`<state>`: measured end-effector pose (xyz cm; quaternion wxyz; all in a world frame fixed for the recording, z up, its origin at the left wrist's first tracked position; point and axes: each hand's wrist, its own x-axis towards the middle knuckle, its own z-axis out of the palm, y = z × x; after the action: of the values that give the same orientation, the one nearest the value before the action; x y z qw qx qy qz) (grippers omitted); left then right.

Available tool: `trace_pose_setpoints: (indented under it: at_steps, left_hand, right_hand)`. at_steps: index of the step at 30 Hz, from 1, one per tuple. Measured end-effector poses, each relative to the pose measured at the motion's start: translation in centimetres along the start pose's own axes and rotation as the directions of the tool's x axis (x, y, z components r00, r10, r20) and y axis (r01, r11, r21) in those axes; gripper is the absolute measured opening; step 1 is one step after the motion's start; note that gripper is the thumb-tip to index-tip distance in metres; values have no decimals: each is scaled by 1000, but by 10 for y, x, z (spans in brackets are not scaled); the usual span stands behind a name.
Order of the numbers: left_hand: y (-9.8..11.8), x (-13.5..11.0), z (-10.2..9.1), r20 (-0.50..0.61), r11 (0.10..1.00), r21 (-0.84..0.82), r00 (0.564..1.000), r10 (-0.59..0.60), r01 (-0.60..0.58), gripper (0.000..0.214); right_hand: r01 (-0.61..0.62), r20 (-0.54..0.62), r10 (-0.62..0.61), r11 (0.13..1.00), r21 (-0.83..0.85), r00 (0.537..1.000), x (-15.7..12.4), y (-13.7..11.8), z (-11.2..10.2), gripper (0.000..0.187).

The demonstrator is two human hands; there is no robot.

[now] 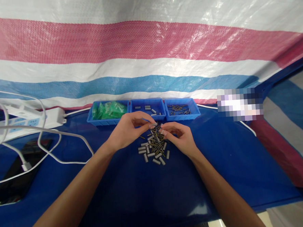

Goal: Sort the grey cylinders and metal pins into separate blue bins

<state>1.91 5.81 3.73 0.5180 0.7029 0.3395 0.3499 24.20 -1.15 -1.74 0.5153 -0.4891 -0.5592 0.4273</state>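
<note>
A mixed pile of thin dark-and-brass pins (157, 144) and short grey cylinders (156, 161) lies on the blue table covering. Over the pile's upper left, my left hand (128, 130) is closed, thumb and forefinger pinched together. A small light spot shows at those fingertips, too small to name. My right hand (180, 137) comes in from the other side, also pinched, its fingertips at the pile's upper right edge. Whatever sits between its fingers is hidden. The two sets of fingertips are close together but apart.
Behind the pile stand three blue bins: one with a green plastic bag (111, 110), one with grey cylinders (147, 108), one with pins (179, 109). At left are a white power strip (51, 118), looping cables (67, 162) and a dark phone-like slab (16, 173). Striped sheeting (126, 43) hangs behind.
</note>
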Motion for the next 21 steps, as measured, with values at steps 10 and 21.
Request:
trace_pose_setpoints:
  at_steps: [10,21]
  left_hand:
    - [-8,2,-4,-131,997,56,989,65,-58,24]
    - [-15,1,-7,-56,999,25,998,37,-36,27]
  right_hand:
    - [-53,-44,53,998,17,998,2,2,-4,31]
    - [-31,-33,31,999,18,999,2,3,-7,24]
